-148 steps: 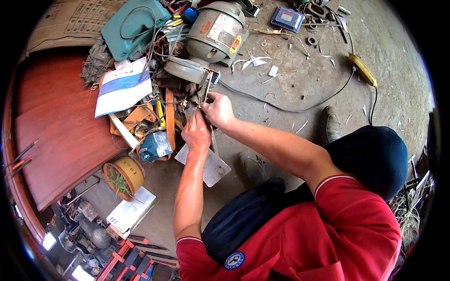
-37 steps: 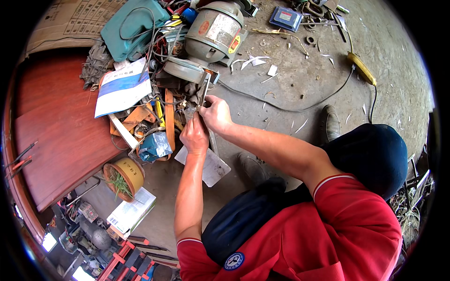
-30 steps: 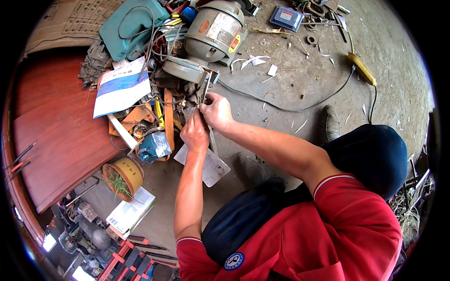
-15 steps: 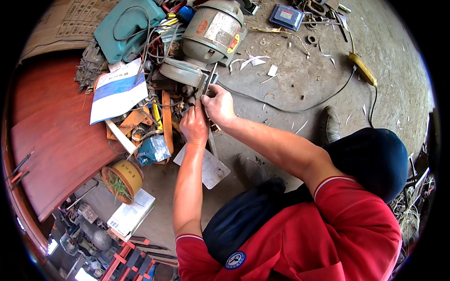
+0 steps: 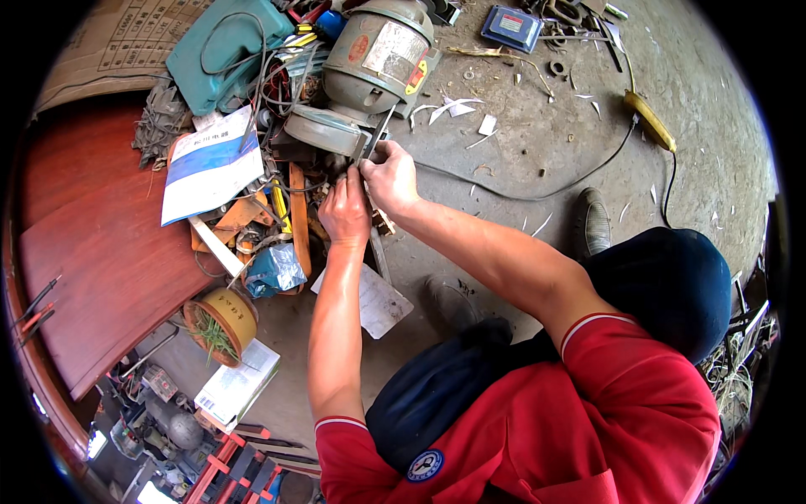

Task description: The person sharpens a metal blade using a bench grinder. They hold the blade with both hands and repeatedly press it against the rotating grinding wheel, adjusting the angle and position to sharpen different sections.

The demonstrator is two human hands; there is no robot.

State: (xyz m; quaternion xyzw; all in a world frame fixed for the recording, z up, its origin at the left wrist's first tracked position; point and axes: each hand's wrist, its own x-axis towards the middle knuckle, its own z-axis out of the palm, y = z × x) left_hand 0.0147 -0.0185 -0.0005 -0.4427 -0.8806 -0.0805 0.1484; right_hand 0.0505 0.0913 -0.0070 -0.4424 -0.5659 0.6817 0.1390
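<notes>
A grey bench grinder [image 5: 369, 76] with a round wheel guard [image 5: 323, 130] stands on the floor ahead of me. In front of its wheel, my right hand [image 5: 391, 178] pinches a thin metal strip [image 5: 379, 133] between thumb and fingers. The strip slants up and to the right beside the guard. My left hand [image 5: 345, 210] is closed right beside the right one, its fingertips at the strip's lower end. What the left fingers grip is hidden by the hand itself. Where the strip meets the wheel is too small to make out.
Left of the grinder lies a heap of tools and cables with a white-and-blue booklet [image 5: 214, 164] and a teal case [image 5: 225, 55]. A potted plant [image 5: 222, 323] stands by the reddish wooden board [image 5: 101, 252]. A black cord [image 5: 520, 198] crosses the floor to a yellow power strip [image 5: 651, 124].
The upper end of the metal strip has tilted slightly to the right. Both hands have shifted only a little and stay together at the grinder.
</notes>
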